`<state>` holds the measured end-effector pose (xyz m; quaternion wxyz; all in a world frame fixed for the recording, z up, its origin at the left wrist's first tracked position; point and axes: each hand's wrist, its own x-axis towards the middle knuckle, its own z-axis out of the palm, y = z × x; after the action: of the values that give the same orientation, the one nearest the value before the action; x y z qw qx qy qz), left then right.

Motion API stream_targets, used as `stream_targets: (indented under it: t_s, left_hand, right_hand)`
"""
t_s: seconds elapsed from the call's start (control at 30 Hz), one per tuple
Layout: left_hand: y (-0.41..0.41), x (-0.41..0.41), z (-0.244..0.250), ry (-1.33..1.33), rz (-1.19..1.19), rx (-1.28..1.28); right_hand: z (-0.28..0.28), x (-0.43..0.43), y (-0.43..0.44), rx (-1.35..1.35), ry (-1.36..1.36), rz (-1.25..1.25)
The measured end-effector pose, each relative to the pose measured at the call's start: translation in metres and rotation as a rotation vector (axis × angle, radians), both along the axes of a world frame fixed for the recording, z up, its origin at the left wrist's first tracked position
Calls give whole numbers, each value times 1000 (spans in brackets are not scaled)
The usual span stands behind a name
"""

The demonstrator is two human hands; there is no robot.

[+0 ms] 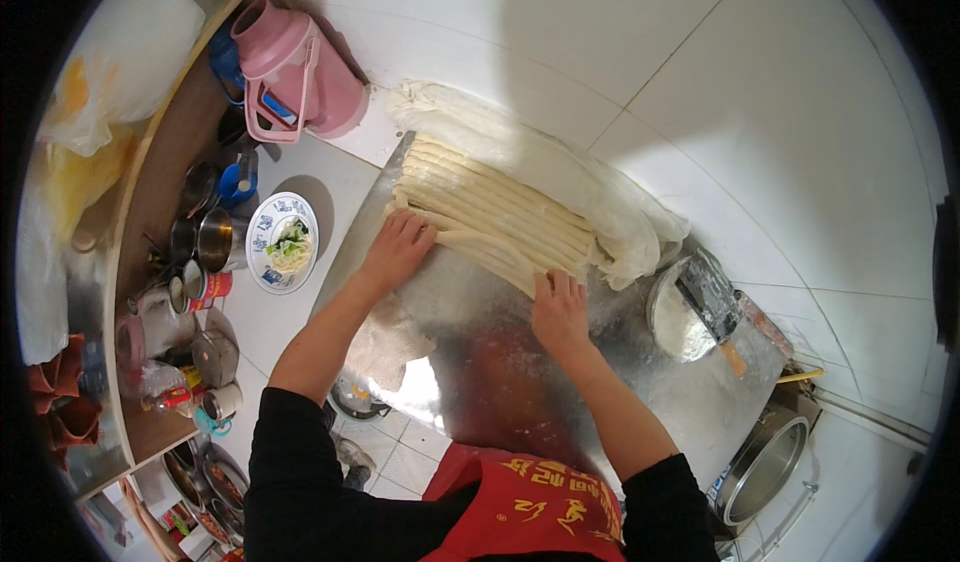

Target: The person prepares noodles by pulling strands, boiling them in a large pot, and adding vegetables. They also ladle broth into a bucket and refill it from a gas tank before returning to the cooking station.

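Long strips of dough lie side by side near the back of a floured metal worktop. Along their front edge runs one flatter, looser dough strip. My left hand has its fingers curled over the left end of this strip. At its right end, my right hand grips it with bent fingers. Between the hands the strip looks slack and slightly folded. A crumpled clear plastic sheet lies behind the row of dough and covers part of its far side.
A bowl of flour with a dark-bladed scraper across it stands at right. Left of the worktop are a plate of noodles and greens, a pink thermos jug and several metal pots. A tan cloth lies at front left.
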<state>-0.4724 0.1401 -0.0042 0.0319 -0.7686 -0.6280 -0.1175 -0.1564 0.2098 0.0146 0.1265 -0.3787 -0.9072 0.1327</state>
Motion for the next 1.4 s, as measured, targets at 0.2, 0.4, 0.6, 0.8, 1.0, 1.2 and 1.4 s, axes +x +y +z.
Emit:
stream_targets:
  t_s: [0.2,0.4,0.6,0.8,1.0,1.2,1.4]
  left_hand:
    - [-40,4,-5,66,49,-6]
    - [-61,9,-13,68,242,-11]
    - [-34,-8,-7,29,450,-84]
    - [-41,62,-5,-144,97,-45]
    - [-51,107,-11,-378,130,-31]
    - [-45,107,-6,-200,179,-33]
    - [-34,90,-10,-170,109,-37]
  right_hand:
    - [-14,18,-24,-65,-35,91]
    - [0,18,-33,136,26,74]
    - [6,22,-23,-26,-34,47]
    - [-10,30,-35,-38,-134,145]
    - [-3,31,-39,-47,51,-1]
    - [-15,34,-55,-151,-35,4]
    - [-29,39,-64,-239,-83,-52]
